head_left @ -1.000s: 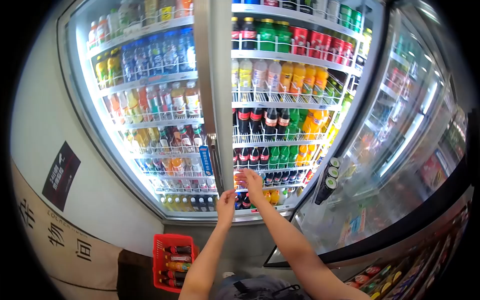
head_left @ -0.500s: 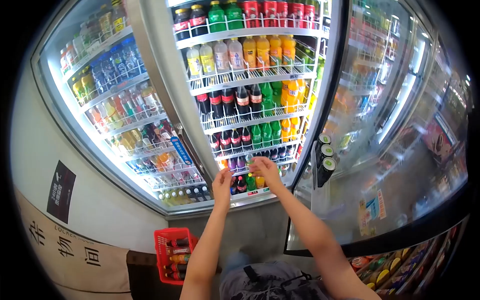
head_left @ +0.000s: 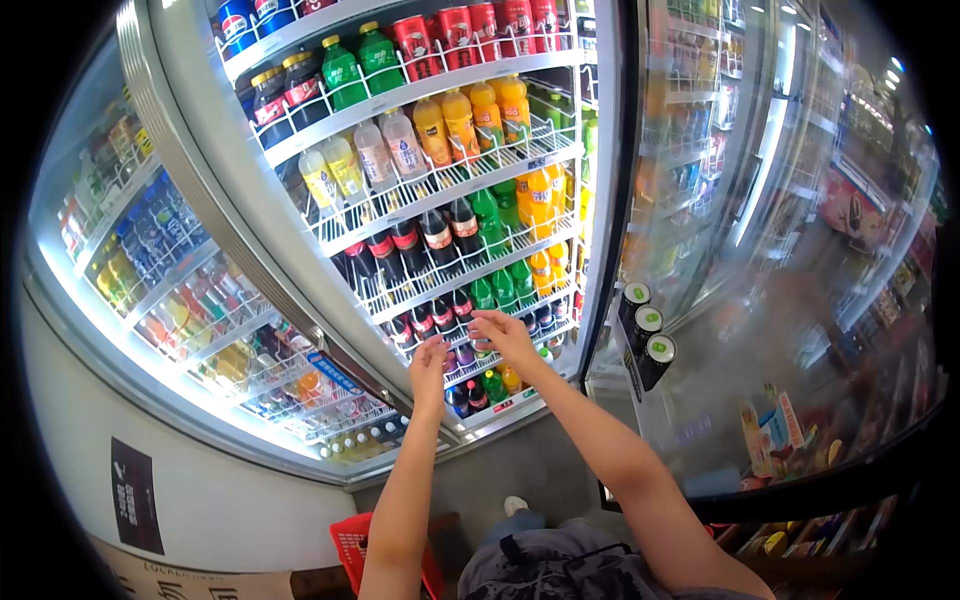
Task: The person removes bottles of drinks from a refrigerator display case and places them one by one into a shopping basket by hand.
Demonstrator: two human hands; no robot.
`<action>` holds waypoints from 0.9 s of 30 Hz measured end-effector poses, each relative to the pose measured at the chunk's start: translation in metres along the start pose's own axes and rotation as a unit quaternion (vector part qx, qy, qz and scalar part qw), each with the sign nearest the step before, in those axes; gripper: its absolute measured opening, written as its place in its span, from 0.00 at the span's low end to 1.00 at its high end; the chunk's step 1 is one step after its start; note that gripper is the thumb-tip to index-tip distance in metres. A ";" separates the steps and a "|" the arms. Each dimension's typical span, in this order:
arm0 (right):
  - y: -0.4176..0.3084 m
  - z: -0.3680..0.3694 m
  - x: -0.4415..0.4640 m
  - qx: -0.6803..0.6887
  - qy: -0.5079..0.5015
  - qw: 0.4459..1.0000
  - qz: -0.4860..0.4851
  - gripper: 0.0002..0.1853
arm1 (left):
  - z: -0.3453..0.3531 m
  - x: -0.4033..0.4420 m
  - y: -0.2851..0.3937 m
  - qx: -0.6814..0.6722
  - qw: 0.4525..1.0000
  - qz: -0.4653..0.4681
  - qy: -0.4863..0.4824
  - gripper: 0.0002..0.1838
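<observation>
Both of my hands are raised in front of the open drinks fridge, fingers loosely bent, with a small gap between them. My left hand (head_left: 428,368) is over the lower shelves, and nothing shows in its fingers. My right hand (head_left: 503,338) is slightly higher, fingers apart and pointing left, with no held thing visible. Just beyond them are dark cola bottles (head_left: 422,320) with red labels and green soda bottles (head_left: 503,288) on a wire shelf. Below stands a bottom row with a small green bottle (head_left: 493,384). My hands hide part of the lower shelves.
The glass door (head_left: 700,420) stands open on the right, with black cans (head_left: 657,358) in its rack. Upper shelves hold orange drinks (head_left: 460,125) and red cans (head_left: 417,45). A closed fridge door (head_left: 220,200) is at left. A red basket (head_left: 350,545) sits on the floor.
The view has turned and tilted, so the shelves lean and the basket sits lower, partly behind my left arm. My hands stay close together, slightly further left in the picture.
</observation>
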State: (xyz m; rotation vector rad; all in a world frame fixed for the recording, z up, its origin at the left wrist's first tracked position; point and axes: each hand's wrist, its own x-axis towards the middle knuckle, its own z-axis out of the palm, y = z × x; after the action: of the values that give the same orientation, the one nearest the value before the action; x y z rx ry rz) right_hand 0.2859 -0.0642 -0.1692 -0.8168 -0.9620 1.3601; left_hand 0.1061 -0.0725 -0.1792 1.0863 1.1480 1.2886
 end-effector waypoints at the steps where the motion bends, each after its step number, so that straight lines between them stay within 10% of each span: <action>1: -0.001 0.001 0.010 -0.004 0.003 1.000 -0.004 0.20 | -0.002 0.011 0.000 -0.004 1.000 0.002 -0.005 0.16; 19: 0.002 0.008 0.144 -0.032 0.031 0.999 -0.005 0.23 | -0.009 0.136 0.002 -0.038 0.998 0.025 -0.039 0.18; 27: 0.015 0.010 0.248 -0.148 0.050 0.977 -0.148 0.25 | -0.014 0.140 -0.019 -0.051 0.998 0.010 -0.024 0.17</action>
State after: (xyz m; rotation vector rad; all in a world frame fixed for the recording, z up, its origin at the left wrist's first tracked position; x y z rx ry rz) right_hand 0.2628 0.1835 -0.1583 -0.9135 -1.1711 0.9237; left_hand 0.0887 0.0669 -0.2019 1.0500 1.0280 1.3159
